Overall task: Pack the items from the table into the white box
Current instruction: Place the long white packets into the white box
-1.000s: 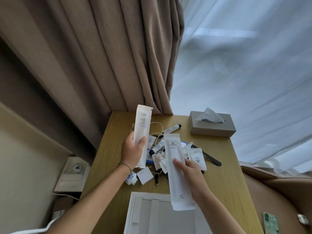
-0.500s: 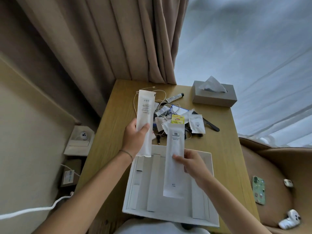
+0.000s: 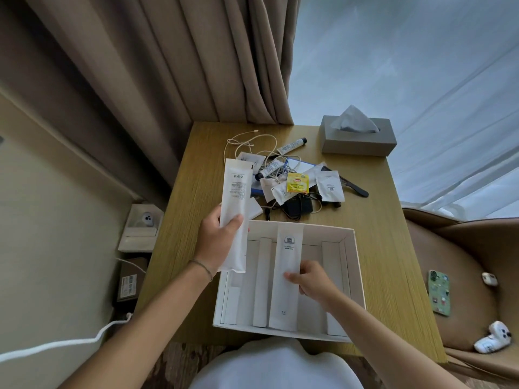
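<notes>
Here, notes across the frame from left edge to right.

Far left: a white cable (image 3: 56,345) trails along the floor; a small white device (image 3: 146,219) sits on a low ledge beside the table.
Left hand (image 3: 217,242): left of centre, wrapped round a long white packet (image 3: 235,211), thumb across its front; packet held upright above the left edge of the box, top end leaning toward the clutter.
White box (image 3: 354,265): lower centre, open, on the near part of the wooden table (image 3: 393,234); dividers inside run lengthwise.
Second long packet (image 3: 286,279): lies lengthwise in the box between dividers, top end propped on the far wall.
Right hand (image 3: 311,282): lower centre-right, fingers closed on this packet's right edge near its middle, pinching it.
Clutter, upper centre: a coiled pale cord (image 3: 247,141), two small tubes (image 3: 292,145) with black caps, a yellow tea sachet (image 3: 297,183), several small white sachets (image 3: 330,186), a black charger (image 3: 300,206), a black comb (image 3: 354,186). All still on the table, beyond the box.
Upper right: a grey tissue box (image 3: 359,138) at the table's far corner.
Far right: a phone (image 3: 439,293) in a green case lies on a tan seat; other small white things there, too small to tell.
</notes>
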